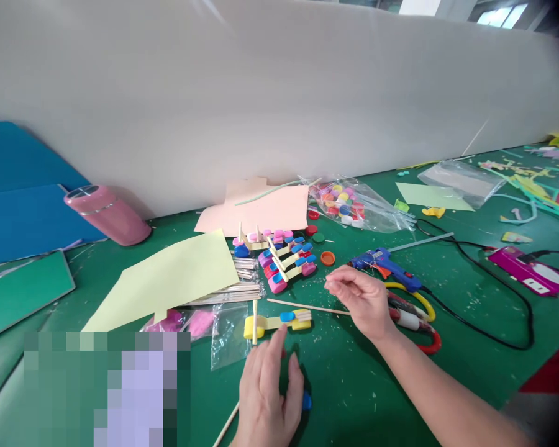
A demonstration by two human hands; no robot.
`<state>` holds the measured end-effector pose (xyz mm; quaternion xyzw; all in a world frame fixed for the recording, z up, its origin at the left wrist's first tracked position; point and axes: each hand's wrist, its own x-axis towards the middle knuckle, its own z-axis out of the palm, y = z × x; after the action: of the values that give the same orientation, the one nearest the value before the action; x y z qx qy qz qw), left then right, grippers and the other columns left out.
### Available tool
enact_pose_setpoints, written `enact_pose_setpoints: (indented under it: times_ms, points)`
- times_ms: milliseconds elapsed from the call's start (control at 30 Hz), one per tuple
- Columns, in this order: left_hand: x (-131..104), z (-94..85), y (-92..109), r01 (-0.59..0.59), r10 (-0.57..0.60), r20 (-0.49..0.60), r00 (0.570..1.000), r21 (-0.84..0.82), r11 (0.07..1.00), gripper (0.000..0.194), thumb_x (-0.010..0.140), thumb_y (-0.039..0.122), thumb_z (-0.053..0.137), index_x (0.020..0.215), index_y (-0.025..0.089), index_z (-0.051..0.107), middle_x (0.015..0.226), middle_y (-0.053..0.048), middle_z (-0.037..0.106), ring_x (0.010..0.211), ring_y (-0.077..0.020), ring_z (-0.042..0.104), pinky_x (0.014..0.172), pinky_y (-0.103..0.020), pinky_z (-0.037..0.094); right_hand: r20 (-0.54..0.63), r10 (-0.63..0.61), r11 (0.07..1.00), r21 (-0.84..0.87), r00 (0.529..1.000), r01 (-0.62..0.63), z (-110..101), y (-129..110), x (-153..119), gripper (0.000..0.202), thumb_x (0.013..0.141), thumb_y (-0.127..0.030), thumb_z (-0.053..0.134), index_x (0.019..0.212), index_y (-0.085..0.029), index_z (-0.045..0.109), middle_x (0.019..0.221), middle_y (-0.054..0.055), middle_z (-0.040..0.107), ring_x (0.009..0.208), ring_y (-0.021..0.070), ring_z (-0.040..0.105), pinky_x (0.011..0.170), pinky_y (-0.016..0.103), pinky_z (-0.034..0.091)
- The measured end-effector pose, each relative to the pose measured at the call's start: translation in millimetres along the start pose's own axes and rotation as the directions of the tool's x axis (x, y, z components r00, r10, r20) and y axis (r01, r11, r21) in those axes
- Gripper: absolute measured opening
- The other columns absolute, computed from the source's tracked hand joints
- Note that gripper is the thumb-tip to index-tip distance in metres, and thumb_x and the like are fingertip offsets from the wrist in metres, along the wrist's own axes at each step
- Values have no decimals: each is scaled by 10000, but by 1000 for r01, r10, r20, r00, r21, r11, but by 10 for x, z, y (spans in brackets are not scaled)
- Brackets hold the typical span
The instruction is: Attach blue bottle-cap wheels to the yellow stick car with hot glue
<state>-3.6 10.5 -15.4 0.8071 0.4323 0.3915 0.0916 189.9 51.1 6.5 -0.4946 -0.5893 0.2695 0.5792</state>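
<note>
My left hand (271,388) is low in the middle with fingers stretched and thumb apart, holding nothing I can see. Its index fingertip is close to a small stick model (274,322) with yellow end pieces, a blue piece on top and an upright wooden stick. A blue piece (307,401) shows partly from behind that hand. My right hand (361,301) hovers to the right, thumb and fingers pinched together; whatever may be between them is too small to make out. By it lies a thin wooden stick (307,306). Several similar colourful models (289,261) stand farther back.
A blue glue gun (391,268) and red-handled pliers (412,320) lie beside my right hand. Behind are a bag of coloured caps (342,203) and pink paper (261,211). Yellow paper (168,276), a pink bottle (109,214) and a purple power strip (530,270) lie around.
</note>
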Motion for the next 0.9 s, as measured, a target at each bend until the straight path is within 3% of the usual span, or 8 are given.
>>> enact_pose_setpoints:
  times_ms: [67, 167, 333, 467, 600, 767, 900]
  points:
    - [0, -33, 20, -110, 112, 51, 992, -39, 993, 405, 777, 71, 496, 1167, 163, 443, 787, -61, 588, 695, -167, 559, 646, -304, 492, -13, 18, 1000, -15, 1000, -18, -9, 12, 3, 159, 875, -296, 471, 837, -195, 587, 659, 8, 602, 568, 117, 557, 534, 245, 467]
    - [5, -46, 58, -214, 220, 158, 963, -57, 975, 321, 771, 59, 496, 1074, 166, 498, 772, -56, 596, 671, -162, 540, 646, -315, 473, -16, 28, 999, -36, 999, -29, -7, 26, 15, 290, 912, -341, 371, 729, -189, 538, 583, -6, 552, 532, 113, 517, 517, 241, 440]
    - [45, -31, 134, -246, 243, 183, 953, -7, 969, 199, 770, 65, 500, 946, 138, 557, 732, -64, 602, 636, -166, 539, 616, -327, 462, -9, 19, 996, -82, 1000, -20, 0, 46, -9, 432, 919, -382, 312, 545, -195, 422, 510, -16, 470, 490, 108, 457, 500, 240, 379]
    - [46, -44, 166, -100, 93, 144, 985, 40, 994, 125, 794, 105, 487, 849, 140, 594, 704, -62, 596, 633, -170, 558, 594, -313, 479, 17, 14, 995, -104, 1000, -12, 40, 48, -67, 379, 880, -350, 430, 540, -186, 457, 514, -19, 480, 500, 107, 464, 518, 235, 374]
    - [4, -46, 200, 109, -113, 98, 989, 45, 993, 179, 818, 186, 475, 929, 137, 606, 818, -85, 621, 718, -181, 608, 609, -290, 520, 30, 14, 997, -79, 999, -12, 107, 70, -106, 193, 879, -320, 433, 773, -183, 519, 627, -3, 558, 555, 115, 522, 530, 227, 422]
    - [2, 1, 320, 387, -385, 83, 919, -12, 922, 310, 818, 262, 470, 1109, 174, 532, 1002, -107, 567, 648, -153, 565, 390, -227, 461, 66, -25, 997, -72, 997, 30, 133, 54, -125, 172, 859, -282, 463, 971, -180, 544, 759, 27, 587, 679, 141, 558, 609, 253, 459]
    - [53, 47, 394, 485, -484, 44, 874, -115, 867, 376, 808, 236, 481, 1175, 153, 477, 994, -103, 529, 617, -127, 522, 472, -249, 480, 134, -60, 995, -73, 989, 70, 133, 25, -145, 176, 854, -238, 471, 973, -188, 591, 797, 40, 583, 718, 148, 558, 638, 259, 466]
